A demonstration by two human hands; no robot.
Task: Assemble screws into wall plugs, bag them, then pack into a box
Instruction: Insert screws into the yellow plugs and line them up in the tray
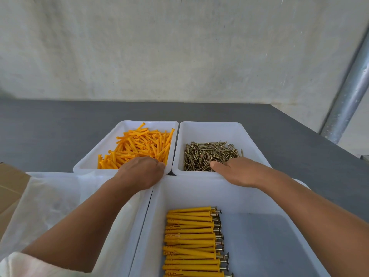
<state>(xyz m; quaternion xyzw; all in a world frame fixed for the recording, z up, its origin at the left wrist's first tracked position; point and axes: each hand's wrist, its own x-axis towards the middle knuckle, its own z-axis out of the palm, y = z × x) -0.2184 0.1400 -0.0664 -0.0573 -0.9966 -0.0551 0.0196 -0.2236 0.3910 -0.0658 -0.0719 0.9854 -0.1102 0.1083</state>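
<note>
At 6 o'clock a row of finished sets [191,242], screw heads towards 3 o'clock, lies in the near tray [199,192]. At 8 o'clock the bag tray [60,173] holds pale film, probably the bags [46,200], and a box [10,186] corner shows at 9 o'clock.

Further out, the left hand [142,171] dips knuckles-up into the plugs [139,144] at 11 o'clock. Its fingers are curled under and hidden, so I cannot tell whether it has one. The right hand [237,171] reaches into the screws [209,154] at 1 o'clock with its thumb out and fingertips buried; I cannot tell whether it has pinched a screw either. Grey bench [50,132] runs beyond to 12 o'clock.

The step in hand looks like assembly, fetching one of each part. The next move calls for lifting a single plug and a single screw clear of the piles. The screw tip then goes into the plug's open end. Bagging appears not yet begun.
</note>
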